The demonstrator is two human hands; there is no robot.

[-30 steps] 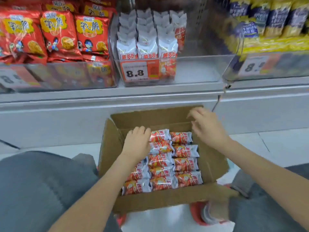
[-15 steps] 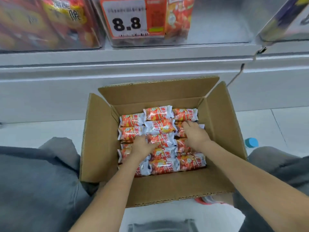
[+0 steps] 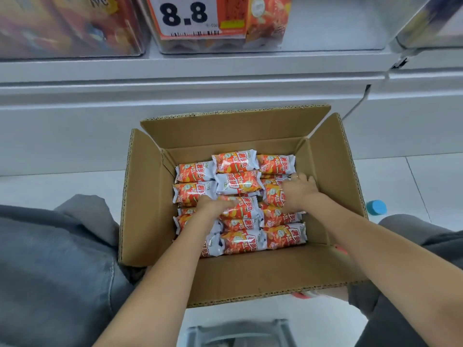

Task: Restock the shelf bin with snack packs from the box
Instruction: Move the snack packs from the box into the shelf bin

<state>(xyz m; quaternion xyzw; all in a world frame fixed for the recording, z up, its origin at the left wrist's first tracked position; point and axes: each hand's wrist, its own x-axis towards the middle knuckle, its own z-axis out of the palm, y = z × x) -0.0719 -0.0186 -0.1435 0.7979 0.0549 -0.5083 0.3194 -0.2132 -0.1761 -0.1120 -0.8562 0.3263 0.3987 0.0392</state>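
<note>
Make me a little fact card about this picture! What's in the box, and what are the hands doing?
box: open cardboard box on the floor
inside: orange and white snack packs in rows
left hand: down among the packs, grip unclear
right hand: fingers over the right row, grip unclear
shelf: clear shelf bin above, price tag reads 8.8
nearby: blue bottle cap beside the box

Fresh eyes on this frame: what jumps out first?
The open cardboard box on the floor at centre, packed with rows of orange-and-white snack packs. Both hands are down among them: the left hand on the middle column, the right hand on the right column. Above, on the shelf, a big 8.8 price tag fronts a clear bin.
</note>
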